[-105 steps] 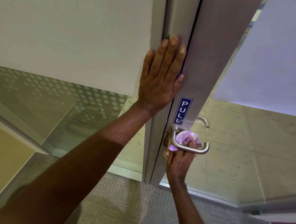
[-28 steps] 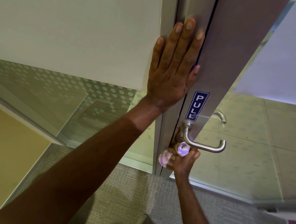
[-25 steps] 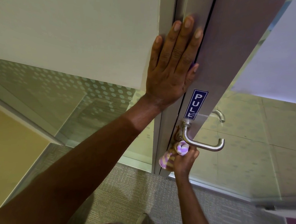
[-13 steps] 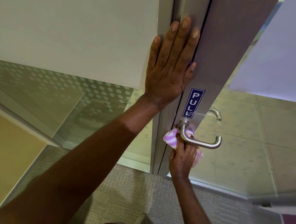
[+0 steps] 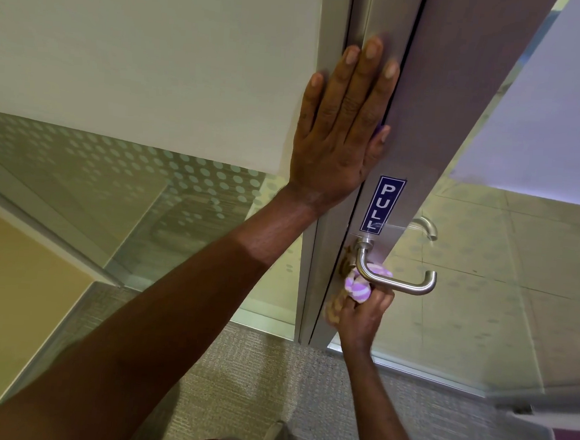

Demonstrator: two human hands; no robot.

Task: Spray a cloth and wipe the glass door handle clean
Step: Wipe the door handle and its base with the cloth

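While pressed flat against the upright grey metal door frame (image 5: 424, 102), left hand (image 5: 339, 134): fingers straight and together, palm on the frame edge, nothing held, thumb tip at the dark seam beside the frame.

Head view, task items:
- Brushed steel lever door handle (image 5: 397, 284): mounted low on the frame, just under the blue vertical "PULL" sticker (image 5: 382, 205); lever pointing right, tip bent upward.
- Purple-and-white striped cloth (image 5: 357, 288): bunched against the underside and rear of the lever near its pivot, touching the metal.
- Right hand (image 5: 361, 314): below the lever, fingers curled tight round the cloth, pressing it up to the handle; slightly blurred.
- Second steel handle (image 5: 427, 227): visible through the glass, on the far face of the door.

Head view, surfaces and room:
- Frosted white upper glass panel (image 5: 156, 55): left of the frame, opaque.
- Dotted clear lower glass panel (image 5: 130, 171): beneath it, pale dot pattern fading downward.
- Door's clear lower glass pane (image 5: 517, 287): right of the frame, faint dots, pale floor tiles seen through it; frosted lilac-tinted band (image 5: 556, 118) above.
- Grey ribbed carpet (image 5: 252, 389): at the foot of the door, under both forearms.
- Tan wall surface (image 5: 13, 286): lower left, behind the glazing.
- Grey shoe tip (image 5: 275, 432): bottom centre, on the carpet.
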